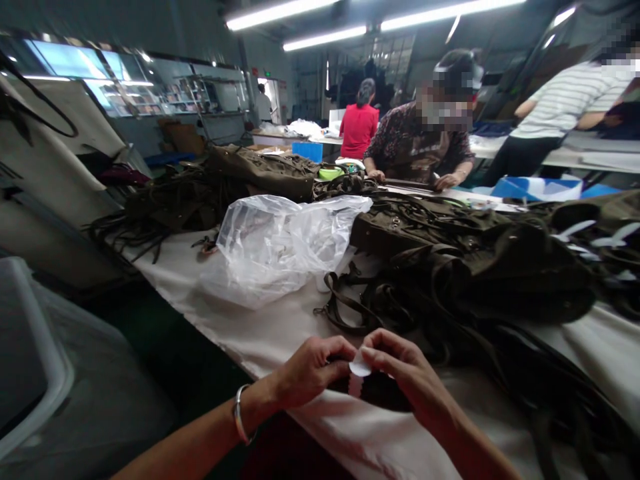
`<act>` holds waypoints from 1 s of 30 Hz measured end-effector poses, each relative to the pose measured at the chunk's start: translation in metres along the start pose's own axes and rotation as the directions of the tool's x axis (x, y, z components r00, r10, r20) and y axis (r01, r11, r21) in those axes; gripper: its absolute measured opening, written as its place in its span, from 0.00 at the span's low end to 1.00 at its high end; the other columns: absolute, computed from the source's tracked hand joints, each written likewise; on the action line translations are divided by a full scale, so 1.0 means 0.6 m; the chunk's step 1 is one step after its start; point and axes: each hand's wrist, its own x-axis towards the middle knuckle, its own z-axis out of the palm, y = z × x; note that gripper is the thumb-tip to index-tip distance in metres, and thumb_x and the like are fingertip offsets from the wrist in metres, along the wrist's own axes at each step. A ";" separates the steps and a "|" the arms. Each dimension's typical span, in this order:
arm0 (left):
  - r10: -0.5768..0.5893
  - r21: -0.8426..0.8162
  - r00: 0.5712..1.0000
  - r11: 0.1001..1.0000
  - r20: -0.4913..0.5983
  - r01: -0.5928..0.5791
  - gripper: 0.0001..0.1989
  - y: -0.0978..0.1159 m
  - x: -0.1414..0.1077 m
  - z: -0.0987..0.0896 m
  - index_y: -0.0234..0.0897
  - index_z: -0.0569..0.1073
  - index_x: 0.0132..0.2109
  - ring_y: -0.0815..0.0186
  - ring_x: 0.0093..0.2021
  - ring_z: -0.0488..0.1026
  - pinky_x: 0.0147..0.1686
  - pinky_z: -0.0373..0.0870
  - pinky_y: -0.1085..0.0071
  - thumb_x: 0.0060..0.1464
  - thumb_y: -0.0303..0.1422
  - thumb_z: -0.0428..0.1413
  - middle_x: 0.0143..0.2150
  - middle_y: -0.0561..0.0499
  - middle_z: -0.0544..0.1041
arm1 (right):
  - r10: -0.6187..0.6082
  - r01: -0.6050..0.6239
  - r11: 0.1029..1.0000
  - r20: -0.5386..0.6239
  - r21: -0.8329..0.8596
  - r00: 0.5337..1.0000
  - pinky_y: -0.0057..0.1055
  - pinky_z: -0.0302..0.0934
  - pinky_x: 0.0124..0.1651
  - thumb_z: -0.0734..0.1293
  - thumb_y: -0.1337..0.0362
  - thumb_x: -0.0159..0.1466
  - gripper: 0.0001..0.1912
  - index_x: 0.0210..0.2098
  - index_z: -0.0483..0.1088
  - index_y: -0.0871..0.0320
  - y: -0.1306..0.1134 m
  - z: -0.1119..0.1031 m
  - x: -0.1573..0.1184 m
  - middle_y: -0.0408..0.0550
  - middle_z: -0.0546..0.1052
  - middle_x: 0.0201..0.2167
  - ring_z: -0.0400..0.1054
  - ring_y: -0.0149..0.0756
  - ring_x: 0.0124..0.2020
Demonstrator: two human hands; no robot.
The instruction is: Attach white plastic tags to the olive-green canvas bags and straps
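Note:
My left hand [316, 375], with a metal bangle on its wrist, is closed at the near edge of the table, its fingers curled on a dark piece of fabric or strap [383, 392]. Beside it, my right hand [403, 368] pinches a small white strip [360, 368] with a rounded end between thumb and fingers. The strip wraps against the dark piece, and a zigzag-edged part hangs below. Past my hands lie tangled dark straps [350, 320] with metal clips. Part of the dark piece is hidden behind my fingers.
A crumpled clear plastic bag [285, 247] lies mid-table. Olive-brown bags [480, 253] are piled at right, more [265, 170] at back left. A white-rimmed bin [50, 347] stands at left. Across the table a person [420, 147] works; other people are farther back.

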 end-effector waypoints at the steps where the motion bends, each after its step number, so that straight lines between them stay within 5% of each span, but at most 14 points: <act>1: 0.012 0.028 0.999 1.000 -0.046 -0.011 0.07 -0.005 -0.001 0.004 0.33 0.77 0.40 0.69 0.34 0.71 0.36 0.65 0.76 0.62 0.32 0.57 0.33 0.53 0.77 | 0.022 -0.022 0.999 -0.007 0.024 1.000 0.26 0.53 0.32 0.71 0.51 0.60 0.17 0.32 0.68 0.59 0.003 0.000 0.000 0.39 0.68 0.26 0.60 0.29 0.28; 4: 0.057 0.112 0.990 0.993 -0.127 -0.043 0.06 -0.015 -0.003 0.012 0.33 0.76 0.39 0.70 0.30 0.69 0.31 0.62 0.77 0.62 0.32 0.57 0.30 0.54 0.75 | 0.075 -0.074 0.995 -0.019 0.070 0.997 0.27 0.53 0.33 0.72 0.51 0.58 0.17 0.31 0.67 0.59 0.012 0.000 0.006 0.39 0.68 0.25 0.60 0.29 0.28; 7: 0.097 0.145 0.991 0.986 -0.094 -0.083 0.06 -0.020 -0.002 0.015 0.34 0.76 0.40 0.70 0.31 0.71 0.33 0.64 0.77 0.63 0.30 0.54 0.31 0.53 0.77 | 0.049 -0.049 0.999 0.003 -0.009 0.999 0.27 0.53 0.32 0.69 0.52 0.60 0.16 0.31 0.67 0.59 0.017 0.000 0.008 0.39 0.67 0.25 0.59 0.29 0.28; 10: 0.148 0.219 0.988 0.966 -0.046 -0.135 0.07 -0.020 0.002 0.015 0.34 0.77 0.37 0.69 0.33 0.72 0.36 0.64 0.76 0.63 0.27 0.55 0.32 0.52 0.78 | -0.122 0.120 0.936 0.016 -0.331 0.992 0.28 0.52 0.34 0.66 0.56 0.64 0.12 0.30 0.68 0.58 0.013 0.005 -0.003 0.41 0.68 0.26 0.61 0.31 0.30; 14: 0.191 0.293 0.979 0.934 0.068 -0.202 0.09 -0.015 0.003 0.015 0.34 0.76 0.34 0.68 0.33 0.73 0.37 0.64 0.75 0.62 0.25 0.54 0.32 0.51 0.77 | -0.399 0.371 0.702 0.097 -0.608 0.912 0.30 0.53 0.36 0.61 0.61 0.69 0.11 0.31 0.68 0.58 0.005 0.008 -0.025 0.43 0.71 0.30 0.64 0.32 0.32; 16: 0.206 0.335 0.973 0.914 0.105 -0.230 0.09 -0.012 0.000 0.016 0.34 0.75 0.33 0.68 0.33 0.72 0.36 0.63 0.75 0.62 0.25 0.53 0.32 0.51 0.76 | -0.406 0.352 0.734 0.040 -0.580 0.913 0.29 0.53 0.35 0.62 0.59 0.69 0.11 0.33 0.68 0.57 0.009 0.006 -0.025 0.42 0.70 0.29 0.63 0.32 0.31; 21: 0.128 0.481 0.989 0.864 0.079 -0.150 0.07 -0.008 -0.009 0.008 0.35 0.74 0.37 0.69 0.31 0.70 0.33 0.61 0.75 0.63 0.28 0.53 0.32 0.53 0.74 | -0.153 0.103 0.969 -0.223 -0.223 0.963 0.28 0.54 0.30 0.64 0.51 0.66 0.16 0.33 0.67 0.57 0.048 0.001 0.003 0.40 0.67 0.25 0.60 0.31 0.27; 26: 0.053 0.467 0.993 0.879 0.107 -0.097 0.11 0.022 -0.008 0.002 0.37 0.74 0.45 0.65 0.41 0.74 0.42 0.66 0.73 0.68 0.31 0.46 0.41 0.49 0.78 | -0.133 0.108 0.986 -0.213 -0.127 0.968 0.26 0.55 0.29 0.64 0.49 0.67 0.17 0.33 0.66 0.57 0.054 0.012 0.006 0.39 0.67 0.24 0.61 0.30 0.26; 30: 0.064 0.516 0.992 0.849 0.111 -0.113 0.18 0.038 -0.011 0.026 0.37 0.72 0.41 0.65 0.35 0.72 0.38 0.65 0.73 0.71 0.39 0.41 0.38 0.49 0.78 | -0.257 0.206 0.937 -0.156 -0.284 0.954 0.26 0.59 0.30 0.61 0.51 0.70 0.15 0.35 0.66 0.56 0.032 0.021 -0.019 0.41 0.70 0.26 0.65 0.31 0.26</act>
